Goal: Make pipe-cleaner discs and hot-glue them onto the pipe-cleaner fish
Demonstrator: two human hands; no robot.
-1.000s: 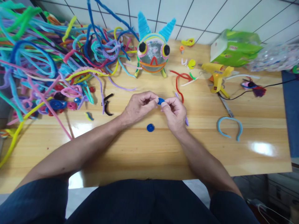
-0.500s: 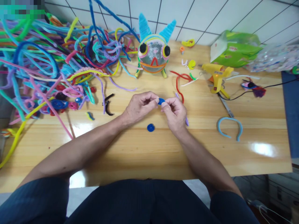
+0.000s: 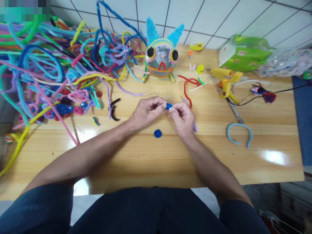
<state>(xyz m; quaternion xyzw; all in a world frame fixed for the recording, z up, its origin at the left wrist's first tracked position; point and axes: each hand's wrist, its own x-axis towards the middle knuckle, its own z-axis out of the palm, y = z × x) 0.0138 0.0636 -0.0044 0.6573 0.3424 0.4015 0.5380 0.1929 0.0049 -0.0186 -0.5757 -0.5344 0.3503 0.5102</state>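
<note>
Between my two hands is a small blue pipe-cleaner coil (image 3: 168, 106), pinched at its left edge by my left hand (image 3: 149, 112) and at its right edge by my right hand (image 3: 182, 117). Both hands are closed, fingertips almost meeting over it. A second blue coil (image 3: 158, 133), round and flat, lies on the table just below them. Beyond my hands stands a pipe-cleaner animal figure (image 3: 161, 60) with blue ears, black eyes and a clear body. A purple pipe cleaner (image 3: 195, 127) is partly hidden behind my right hand.
A tangled heap of colourful pipe cleaners (image 3: 80, 61) covers the left of the wooden table (image 3: 136, 162). To the right are a yellow glue gun (image 3: 226, 78) with a cord, scissors (image 3: 235, 111), a bent light-blue pipe cleaner (image 3: 240, 125) and a green tissue pack (image 3: 248, 53). Red pipe cleaner (image 3: 186, 87) lies nearer.
My hands keep their pinch on the blue coil, which seems turned very slightly. The camera view has shifted a little; nothing else has visibly moved.
</note>
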